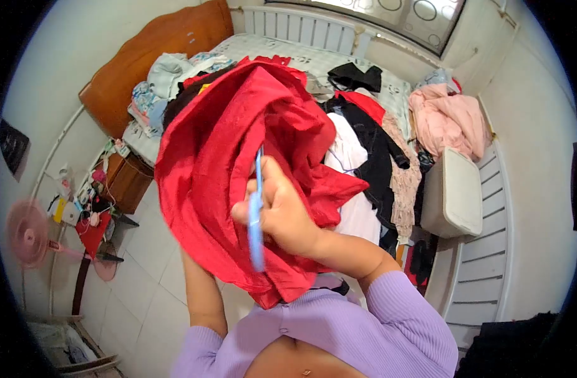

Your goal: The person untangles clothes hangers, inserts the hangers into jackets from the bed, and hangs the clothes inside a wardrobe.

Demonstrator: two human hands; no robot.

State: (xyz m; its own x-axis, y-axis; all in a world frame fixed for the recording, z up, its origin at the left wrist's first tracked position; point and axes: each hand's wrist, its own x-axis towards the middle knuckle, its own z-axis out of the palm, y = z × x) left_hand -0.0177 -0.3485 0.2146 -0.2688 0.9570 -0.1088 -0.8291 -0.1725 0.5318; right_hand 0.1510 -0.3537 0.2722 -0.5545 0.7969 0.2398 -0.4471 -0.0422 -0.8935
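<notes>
Our right hand [285, 214] pinches a light-blue hanger [255, 222] between its fingers, inside a red garment [197, 157] raised before the bed [257, 45]; cloth hides our left hand, its grip we cannot tell. The fabric looks light, limp, best held by its edges.

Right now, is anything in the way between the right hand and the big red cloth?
Nothing visible blocks it: the right hand is in front of the red cloth, holding a slim blue object against that red background. The left hand is hidden.
</notes>
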